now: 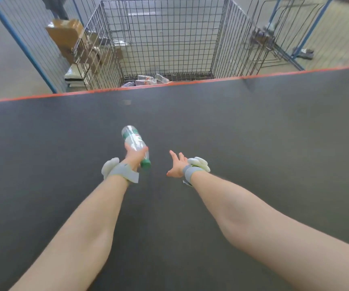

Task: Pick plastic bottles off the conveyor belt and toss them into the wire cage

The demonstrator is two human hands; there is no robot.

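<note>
My left hand [133,157] grips a clear plastic bottle [132,138] with a green label and green cap, held over the dark conveyor belt [253,133], its base pointing toward the far side. My right hand [176,164] hovers just to the right of it with fingers spread and holds nothing. Beyond the belt's orange far edge stands the wire cage [165,38], with several plastic bottles [148,79] lying on its floor. Both wrists carry grey straps with white devices.
Cardboard boxes [68,36] sit left of the cage behind blue-framed mesh fencing [20,40]. More wire racks and a blue frame [274,38] stand to the cage's right. The orange belt edge [127,89] runs across the view.
</note>
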